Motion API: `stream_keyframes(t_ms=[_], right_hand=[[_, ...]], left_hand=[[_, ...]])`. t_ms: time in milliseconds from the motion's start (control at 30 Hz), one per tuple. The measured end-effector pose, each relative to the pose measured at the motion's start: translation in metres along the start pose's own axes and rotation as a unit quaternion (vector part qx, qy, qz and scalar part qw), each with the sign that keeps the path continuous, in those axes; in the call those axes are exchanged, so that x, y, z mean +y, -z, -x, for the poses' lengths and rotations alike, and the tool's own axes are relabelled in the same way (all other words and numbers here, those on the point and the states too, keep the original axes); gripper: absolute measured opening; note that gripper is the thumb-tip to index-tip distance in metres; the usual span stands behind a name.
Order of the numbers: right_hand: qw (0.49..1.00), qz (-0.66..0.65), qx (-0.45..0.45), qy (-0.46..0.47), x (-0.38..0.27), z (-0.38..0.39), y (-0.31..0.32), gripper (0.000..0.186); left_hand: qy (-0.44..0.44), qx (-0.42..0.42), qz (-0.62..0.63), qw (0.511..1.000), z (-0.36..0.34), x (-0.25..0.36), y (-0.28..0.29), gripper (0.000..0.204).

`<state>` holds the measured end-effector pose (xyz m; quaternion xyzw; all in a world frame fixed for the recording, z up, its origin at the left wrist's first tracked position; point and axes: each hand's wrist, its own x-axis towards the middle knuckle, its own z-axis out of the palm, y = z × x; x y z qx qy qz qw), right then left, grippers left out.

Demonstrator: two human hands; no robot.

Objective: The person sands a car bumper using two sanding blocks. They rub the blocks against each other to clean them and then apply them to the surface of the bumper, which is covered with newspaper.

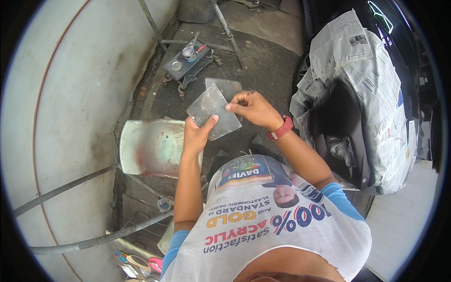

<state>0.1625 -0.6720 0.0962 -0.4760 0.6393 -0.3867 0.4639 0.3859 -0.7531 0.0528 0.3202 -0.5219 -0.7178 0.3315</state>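
My left hand [199, 132] grips the lower left part of a clear, smudged square plastic sheet [212, 107], thumb on top and the other fingers underneath. A second translucent sheet [221, 85] shows behind its far edge. My right hand [251, 109], with a red watch [282, 128] on its wrist, is closed in a pinch at the right edge where the sheets overlap. Which of the two it grips is hard to tell. Both hands are held up in front of my body, above the dark floor.
Ahead, a small dark stool [190, 66] bears an open can [189, 54], a round lid and a red-handled tool. A pale painted panel [152, 146] lies at the left. Newspaper [376, 89] covers part of a black car on the right. Metal pipes [101, 240] cross the lower left.
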Motion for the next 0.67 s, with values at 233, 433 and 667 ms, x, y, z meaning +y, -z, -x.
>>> stream_keyframes(t_ms=[233,433,667], right_hand=[[0.950,0.238,-0.005,0.200,0.052,0.022,0.013,0.031],[0.990,0.127,0.045,-0.048,0.023,0.014,0.018,0.033],[0.965,-0.137,0.198,0.107,0.002,0.015,0.000,0.080]], left_hand=[[-0.040,0.139,0.171,0.975,0.001,0.003,0.030,0.037],[-0.034,0.126,0.159,0.979,0.006,-0.002,0.031,0.046],[-0.041,0.182,0.140,0.972,0.007,-0.006,0.023,0.051]])
